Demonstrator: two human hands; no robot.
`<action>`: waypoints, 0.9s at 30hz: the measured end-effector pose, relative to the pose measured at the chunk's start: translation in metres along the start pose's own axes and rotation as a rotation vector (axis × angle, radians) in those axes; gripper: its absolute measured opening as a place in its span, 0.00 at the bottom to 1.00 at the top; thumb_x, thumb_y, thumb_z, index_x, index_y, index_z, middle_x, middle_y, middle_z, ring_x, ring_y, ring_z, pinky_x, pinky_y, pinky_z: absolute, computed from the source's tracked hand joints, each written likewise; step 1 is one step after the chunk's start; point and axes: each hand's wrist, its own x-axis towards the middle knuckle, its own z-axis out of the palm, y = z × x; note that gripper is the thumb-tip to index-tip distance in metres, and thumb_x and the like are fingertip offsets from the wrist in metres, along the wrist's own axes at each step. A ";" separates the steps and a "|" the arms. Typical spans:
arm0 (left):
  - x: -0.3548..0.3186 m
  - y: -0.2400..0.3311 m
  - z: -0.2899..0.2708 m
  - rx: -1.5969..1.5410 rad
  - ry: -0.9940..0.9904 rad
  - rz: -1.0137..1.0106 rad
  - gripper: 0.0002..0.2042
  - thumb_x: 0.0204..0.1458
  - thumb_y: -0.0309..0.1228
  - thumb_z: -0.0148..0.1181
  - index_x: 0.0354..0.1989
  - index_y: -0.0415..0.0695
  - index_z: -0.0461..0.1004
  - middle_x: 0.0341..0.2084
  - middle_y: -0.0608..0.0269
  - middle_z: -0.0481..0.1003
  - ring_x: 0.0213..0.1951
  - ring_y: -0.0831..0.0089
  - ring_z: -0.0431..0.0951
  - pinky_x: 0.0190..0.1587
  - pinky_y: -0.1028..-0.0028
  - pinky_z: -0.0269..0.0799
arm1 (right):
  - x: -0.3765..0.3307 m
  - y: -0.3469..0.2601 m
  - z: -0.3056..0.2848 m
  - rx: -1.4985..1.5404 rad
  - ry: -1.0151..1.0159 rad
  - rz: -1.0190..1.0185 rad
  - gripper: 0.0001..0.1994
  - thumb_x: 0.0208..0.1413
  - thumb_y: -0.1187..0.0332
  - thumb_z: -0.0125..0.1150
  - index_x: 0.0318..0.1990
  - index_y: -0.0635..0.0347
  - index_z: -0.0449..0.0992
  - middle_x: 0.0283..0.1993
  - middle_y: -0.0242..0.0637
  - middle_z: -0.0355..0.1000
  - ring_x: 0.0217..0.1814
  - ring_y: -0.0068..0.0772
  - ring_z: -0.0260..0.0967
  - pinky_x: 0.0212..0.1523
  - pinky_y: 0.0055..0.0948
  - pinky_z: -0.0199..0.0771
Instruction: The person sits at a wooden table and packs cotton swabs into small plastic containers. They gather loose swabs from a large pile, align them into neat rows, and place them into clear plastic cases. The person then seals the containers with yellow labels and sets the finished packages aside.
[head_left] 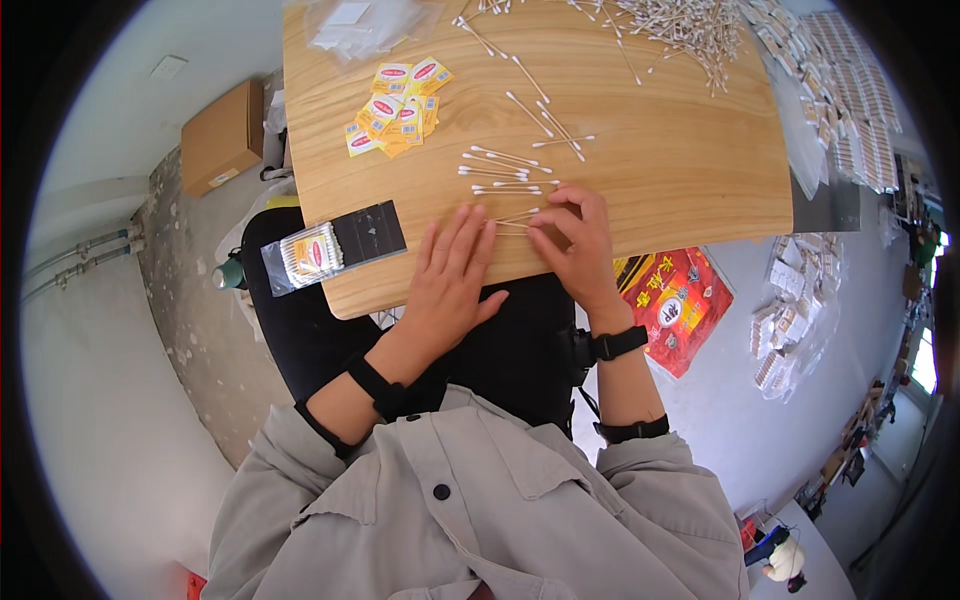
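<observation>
My left hand (455, 268) lies flat near the front edge of the wooden table, its fingers stretched out. My right hand (574, 238) has its fingers bent in a pinch at the ends of a few cotton swabs (512, 225). These swabs lie between my right thumb and the fingertips of my left hand. Just beyond, several loose cotton swabs (500, 172) are roughly lined up side by side. On the left, a clear packet of cotton swabs (312, 254) with a printed card rests partly on a black strip (372, 234) at the table edge.
Yellow-and-white printed cards (397, 108) are heaped on the table (690, 170) at the left. Clear plastic bags (362, 28) lie behind them. A large swab pile (690, 35) covers the far right. Packed bundles (850, 90) and a red bag (682, 310) are beyond the table.
</observation>
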 end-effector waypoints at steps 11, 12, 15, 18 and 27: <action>-0.005 -0.007 0.003 -0.048 0.112 0.091 0.32 0.41 0.39 0.71 0.60 0.56 0.69 0.67 0.46 0.51 0.69 0.44 0.49 0.67 0.43 0.46 | 0.001 -0.001 -0.010 0.089 -0.022 0.107 0.07 0.47 0.76 0.69 0.35 0.58 0.78 0.49 0.40 0.64 0.59 0.44 0.62 0.55 0.38 0.68; -0.004 -0.006 0.004 -0.028 0.100 0.081 0.33 0.41 0.40 0.72 0.60 0.57 0.69 0.68 0.46 0.51 0.69 0.44 0.48 0.67 0.43 0.45 | 0.001 -0.001 -0.010 0.086 -0.026 0.094 0.07 0.47 0.76 0.69 0.34 0.58 0.79 0.49 0.40 0.64 0.59 0.45 0.62 0.55 0.38 0.68; 0.001 -0.001 0.007 0.023 0.074 0.035 0.35 0.39 0.43 0.72 0.61 0.58 0.68 0.68 0.46 0.50 0.70 0.44 0.47 0.68 0.43 0.44 | -0.002 -0.005 -0.013 0.068 0.004 0.099 0.07 0.46 0.76 0.69 0.34 0.58 0.79 0.50 0.40 0.64 0.60 0.46 0.61 0.55 0.38 0.68; 0.006 -0.001 0.008 0.038 0.071 -0.036 0.38 0.38 0.45 0.73 0.62 0.58 0.67 0.69 0.45 0.49 0.70 0.44 0.46 0.68 0.42 0.42 | -0.008 -0.004 -0.018 0.049 0.033 0.132 0.07 0.45 0.75 0.70 0.33 0.58 0.79 0.50 0.40 0.64 0.60 0.47 0.60 0.56 0.39 0.67; -0.003 -0.022 -0.003 -0.043 0.191 -0.063 0.49 0.32 0.40 0.77 0.66 0.41 0.57 0.68 0.40 0.48 0.69 0.40 0.47 0.67 0.42 0.43 | -0.002 -0.004 -0.008 -0.143 -0.004 -0.033 0.08 0.44 0.75 0.69 0.34 0.57 0.79 0.50 0.41 0.64 0.57 0.47 0.61 0.53 0.40 0.66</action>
